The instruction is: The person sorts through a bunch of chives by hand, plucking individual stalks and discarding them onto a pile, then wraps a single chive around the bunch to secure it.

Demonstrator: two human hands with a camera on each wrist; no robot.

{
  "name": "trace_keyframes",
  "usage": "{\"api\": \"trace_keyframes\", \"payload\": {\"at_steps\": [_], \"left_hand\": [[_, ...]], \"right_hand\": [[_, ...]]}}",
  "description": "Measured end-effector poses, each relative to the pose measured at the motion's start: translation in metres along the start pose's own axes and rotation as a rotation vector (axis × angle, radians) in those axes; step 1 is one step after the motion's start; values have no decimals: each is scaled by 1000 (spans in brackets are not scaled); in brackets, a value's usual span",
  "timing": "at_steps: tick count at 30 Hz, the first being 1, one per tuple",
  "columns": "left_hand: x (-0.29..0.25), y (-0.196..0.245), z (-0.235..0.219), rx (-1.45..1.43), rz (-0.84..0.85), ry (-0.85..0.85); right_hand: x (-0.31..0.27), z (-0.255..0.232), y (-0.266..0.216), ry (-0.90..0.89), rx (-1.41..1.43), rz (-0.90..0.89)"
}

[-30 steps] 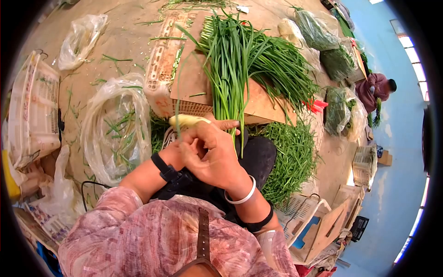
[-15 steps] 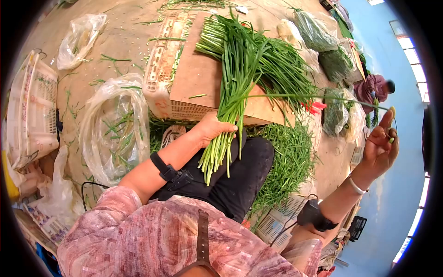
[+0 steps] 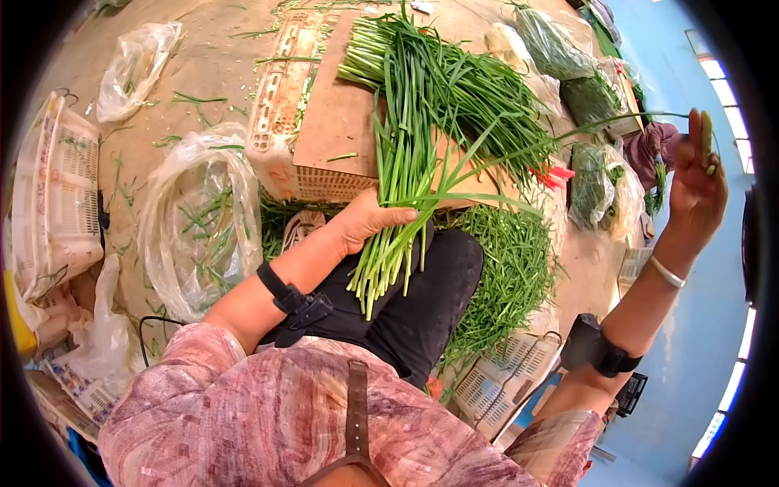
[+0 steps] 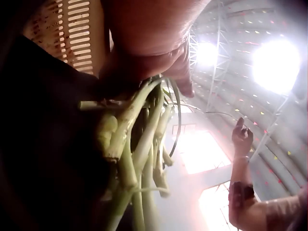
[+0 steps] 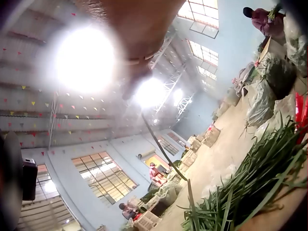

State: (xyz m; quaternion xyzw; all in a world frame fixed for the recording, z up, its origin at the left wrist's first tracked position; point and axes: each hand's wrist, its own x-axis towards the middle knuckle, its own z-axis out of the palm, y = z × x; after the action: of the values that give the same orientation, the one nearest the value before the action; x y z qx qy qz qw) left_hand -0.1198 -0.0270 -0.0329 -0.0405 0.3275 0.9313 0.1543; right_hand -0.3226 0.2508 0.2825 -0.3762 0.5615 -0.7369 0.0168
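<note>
a big vegetable market hall: chive heaps (image 3: 454,97), plastic crates (image 3: 53,187), high steel roof (image 5: 72,110)

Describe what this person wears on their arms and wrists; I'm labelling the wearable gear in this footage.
Both arms have pink-and-white mottled sleeves pushed up above the forearms. The left wrist carries a black strap with a camera unit, and a thin black cable loops nearby. The right forearm has a similar black strapped unit, with a plain white bangle at the wrist.

A sheet of cardboard (image 3: 333,122) lies across an upturned plastic crate (image 3: 280,97). An open clear plastic bag (image 3: 199,219) holding green scraps sits on the floor (image 3: 195,57) beside it. Filled bags of greens (image 3: 560,49) stand farther off.
</note>
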Motion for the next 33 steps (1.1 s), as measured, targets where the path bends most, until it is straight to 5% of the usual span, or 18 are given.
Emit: {"api": "trace_keyframes", "payload": {"at_steps": [4,7,16,22,24,26,27,28,29,33], "left_hand": [[1,-2,4,200,68,122],[-1,3,-5,-67,-82,83],[5,-4,-19,-184,-146,108],[11,-8,-44,-441,-275,-17],[10,-10,-46,-518,-284,-67],[8,-9,-45,-628,-252,-146],[8,-9,-44,-627,-214,-146],[8,-8,-42,-669,-180,-198],[7,-7,-39,-674,-149,-175],[6,-8,-38,-737,-136,-137]], "right_hand": [[28,-19,-18,95,-198,35],[33,-83,-49,120,-235,5],[-50,-144,-126,607,-653,-94],[-107,-195,-114,842,-960,-189],[-125,-220,-97,845,-1217,-92],[-146,-231,-74,738,-1427,278],[-149,-231,-56,481,-1666,290],[-155,-229,-46,631,-1638,859],[-164,-258,-25,571,-1564,911],[-145,-14,61,176,-1133,823]]}}
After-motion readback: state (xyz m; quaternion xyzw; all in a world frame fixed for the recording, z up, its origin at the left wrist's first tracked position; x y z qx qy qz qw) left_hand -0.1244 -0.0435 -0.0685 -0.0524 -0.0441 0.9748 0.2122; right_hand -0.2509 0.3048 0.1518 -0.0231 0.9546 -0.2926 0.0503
